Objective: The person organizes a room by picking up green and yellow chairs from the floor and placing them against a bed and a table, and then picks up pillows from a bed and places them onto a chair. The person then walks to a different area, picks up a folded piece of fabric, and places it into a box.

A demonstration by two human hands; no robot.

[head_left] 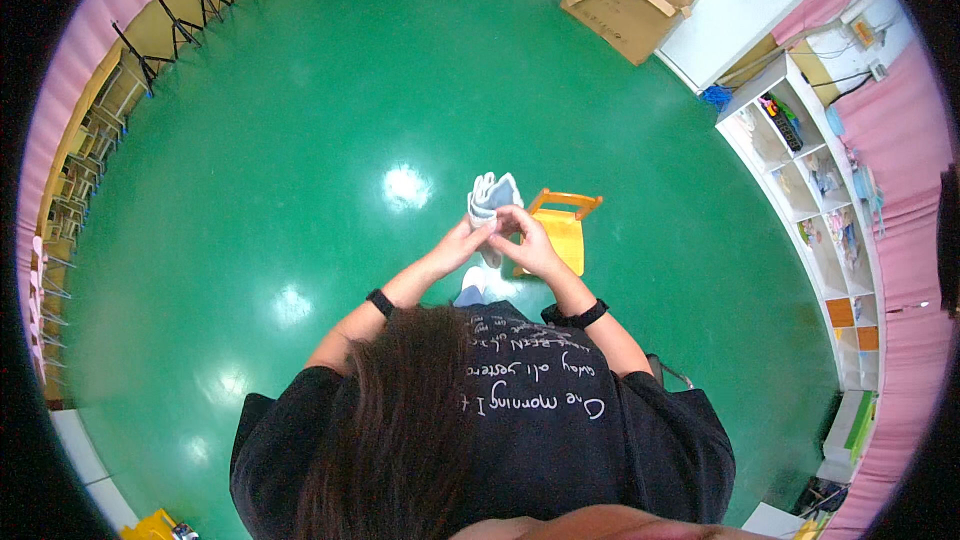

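Both hands are together in front of my body, over the green floor. A folded white and grey-blue cloth (492, 195) rises from between them; its exact kind is too small to make out. My left hand (462, 243) is closed around the cloth's lower left side. On the other side, my right hand (528, 238) pinches it, fingers bent and close to the left ones. A greyish end of the cloth hangs below the hands. Just beyond and to the right of my right hand stands a small yellow-orange wooden chair (566, 230).
A cardboard box (630, 5) stands open at the far right beside a tall white air conditioner (745, 10). White cubby shelves (790, 185) line the right wall. Black tripod stands (180, 25) are at the far left. My shoe (474, 278) shows below the hands.
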